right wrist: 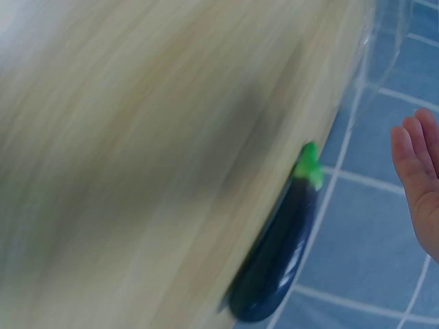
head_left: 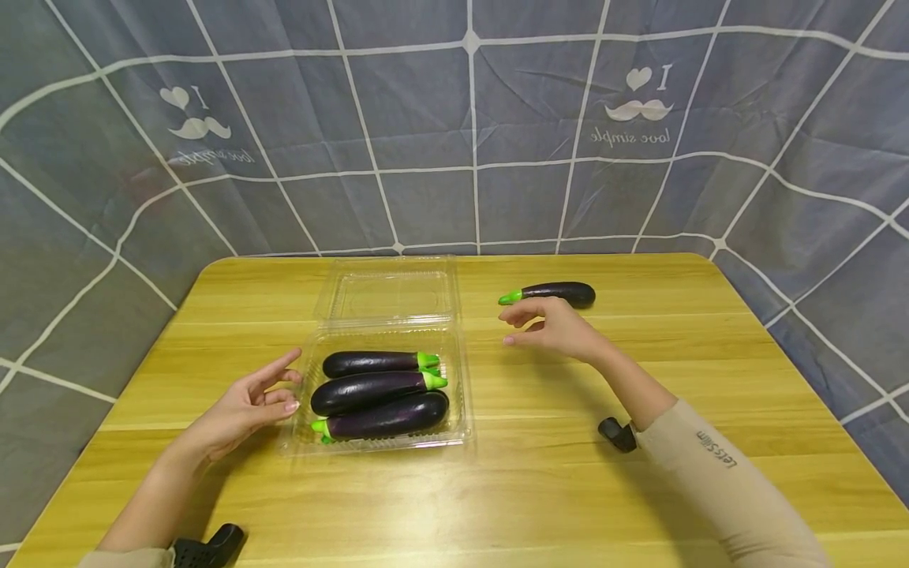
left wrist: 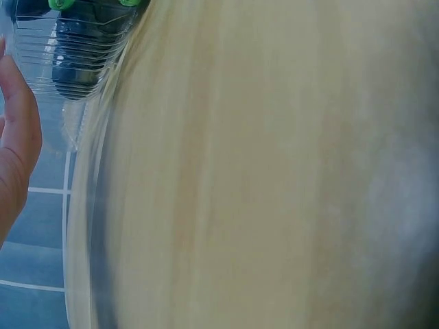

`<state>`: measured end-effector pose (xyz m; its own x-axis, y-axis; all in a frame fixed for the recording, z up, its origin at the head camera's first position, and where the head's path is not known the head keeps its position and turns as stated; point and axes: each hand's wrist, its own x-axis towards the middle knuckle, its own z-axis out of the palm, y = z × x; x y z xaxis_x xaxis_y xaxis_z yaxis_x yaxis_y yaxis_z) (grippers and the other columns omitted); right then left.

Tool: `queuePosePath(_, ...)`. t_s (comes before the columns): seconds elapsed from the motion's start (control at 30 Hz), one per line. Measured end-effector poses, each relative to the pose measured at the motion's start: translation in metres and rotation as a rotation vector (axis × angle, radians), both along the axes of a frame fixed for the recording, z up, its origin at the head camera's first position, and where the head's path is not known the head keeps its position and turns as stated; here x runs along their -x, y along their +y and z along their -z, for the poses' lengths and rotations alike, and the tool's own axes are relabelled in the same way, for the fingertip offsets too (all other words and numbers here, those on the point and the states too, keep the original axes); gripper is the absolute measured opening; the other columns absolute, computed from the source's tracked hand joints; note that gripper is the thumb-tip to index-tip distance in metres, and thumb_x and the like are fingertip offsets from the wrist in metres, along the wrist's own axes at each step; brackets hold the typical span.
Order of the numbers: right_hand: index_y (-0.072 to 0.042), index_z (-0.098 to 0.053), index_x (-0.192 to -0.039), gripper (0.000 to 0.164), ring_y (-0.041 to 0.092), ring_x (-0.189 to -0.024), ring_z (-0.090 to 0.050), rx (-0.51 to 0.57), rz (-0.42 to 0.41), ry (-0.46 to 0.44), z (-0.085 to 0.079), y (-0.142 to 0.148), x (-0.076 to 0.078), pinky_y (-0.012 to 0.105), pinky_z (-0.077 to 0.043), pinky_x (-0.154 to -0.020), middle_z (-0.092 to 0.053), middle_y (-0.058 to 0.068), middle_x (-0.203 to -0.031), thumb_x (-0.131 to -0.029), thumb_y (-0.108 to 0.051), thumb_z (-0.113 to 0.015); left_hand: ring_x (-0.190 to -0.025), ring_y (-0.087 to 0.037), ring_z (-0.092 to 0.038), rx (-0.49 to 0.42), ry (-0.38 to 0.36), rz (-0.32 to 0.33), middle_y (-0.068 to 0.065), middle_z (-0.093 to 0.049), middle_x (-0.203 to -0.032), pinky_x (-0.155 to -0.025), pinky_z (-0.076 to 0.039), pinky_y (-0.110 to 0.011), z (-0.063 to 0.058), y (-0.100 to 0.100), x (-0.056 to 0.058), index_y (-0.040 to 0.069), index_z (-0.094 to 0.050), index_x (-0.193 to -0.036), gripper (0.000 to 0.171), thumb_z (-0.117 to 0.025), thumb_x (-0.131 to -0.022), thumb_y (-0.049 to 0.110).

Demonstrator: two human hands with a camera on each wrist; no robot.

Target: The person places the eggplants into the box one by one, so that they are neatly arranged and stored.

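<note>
A clear plastic clamshell box (head_left: 463, 398) lies with its lid (head_left: 389, 293) folded back on the table. Inside are three dark eggplants, a rear one (head_left: 369, 363), a middle one (head_left: 372, 390) and a front one (head_left: 394, 418) whose green stem points left. My left hand (head_left: 245, 409) is at the box's left side, fingers loosely bent and holding nothing; whether it touches the wall I cannot tell. Another eggplant (head_left: 557, 293) lies on the table at the back right. Just in front of it my right hand (head_left: 557, 327) hovers with relaxed fingers, nothing in it.
The wooden table (head_left: 540, 489) has its far edge close behind the lid and the lone eggplant. A grey checked cloth (head_left: 426, 118) hangs behind and at both sides. Black wrist devices show by the left sleeve (head_left: 209, 546) and the right sleeve (head_left: 724, 473).
</note>
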<state>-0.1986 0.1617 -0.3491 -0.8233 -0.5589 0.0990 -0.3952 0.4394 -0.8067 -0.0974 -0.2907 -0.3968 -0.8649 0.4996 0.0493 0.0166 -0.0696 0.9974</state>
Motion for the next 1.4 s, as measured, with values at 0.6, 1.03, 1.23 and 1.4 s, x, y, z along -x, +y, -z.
queuePosePath(0.6, 0.003, -0.062, -0.115, 0.043, 0.030, -0.101, -0.056, -0.075, 0.210, 0.010, 0.023, 0.063, 0.006, 0.044, -0.048, -0.086, -0.060, 0.020, -0.113, -0.081, -0.021, -0.074, -0.088, -0.004, -0.057, -0.002, 0.003, -0.001, -0.004, -0.043, -0.117, -0.077, -0.050, -0.019, 0.001, 0.000, 0.000, 0.009, -0.015, -0.150, 0.073, -0.049, -0.089, -0.013)
queuePosePath(1.03, 0.003, -0.060, -0.118, 0.047, 0.032, -0.105, -0.055, -0.127, 0.304, -0.014, 0.027, 0.090, 0.009, 0.042, -0.047, -0.085, -0.058, 0.022, -0.117, -0.082, -0.025, -0.073, -0.088, -0.005, -0.057, -0.028, -0.006, 0.010, -0.004, -0.043, -0.117, -0.078, -0.050, -0.020, 0.003, -0.001, 0.001, 0.012, -0.019, -0.150, 0.073, -0.049, -0.089, -0.013)
queuePosePath(1.23, 0.002, -0.057, -0.122, 0.048, 0.035, -0.108, -0.053, -0.138, 0.343, -0.005, 0.026, 0.096, 0.011, 0.048, -0.045, -0.087, -0.056, 0.023, -0.121, -0.085, -0.024, -0.070, -0.088, -0.004, -0.057, -0.013, -0.001, -0.001, -0.004, -0.042, -0.117, -0.077, -0.050, -0.019, 0.003, 0.000, 0.001, 0.011, -0.018, -0.150, 0.073, -0.050, -0.089, -0.013)
queuePosePath(1.4, 0.003, -0.054, -0.124, 0.048, 0.036, -0.110, -0.052, -0.120, 0.381, 0.005, 0.028, 0.099, 0.015, 0.049, -0.045, -0.088, -0.054, 0.023, -0.124, -0.087, -0.024, -0.068, -0.088, -0.004, -0.057, -0.030, -0.003, 0.005, -0.003, -0.043, -0.116, -0.077, -0.050, -0.019, 0.003, 0.001, 0.001, 0.012, -0.020, -0.150, 0.072, -0.049, -0.089, -0.013)
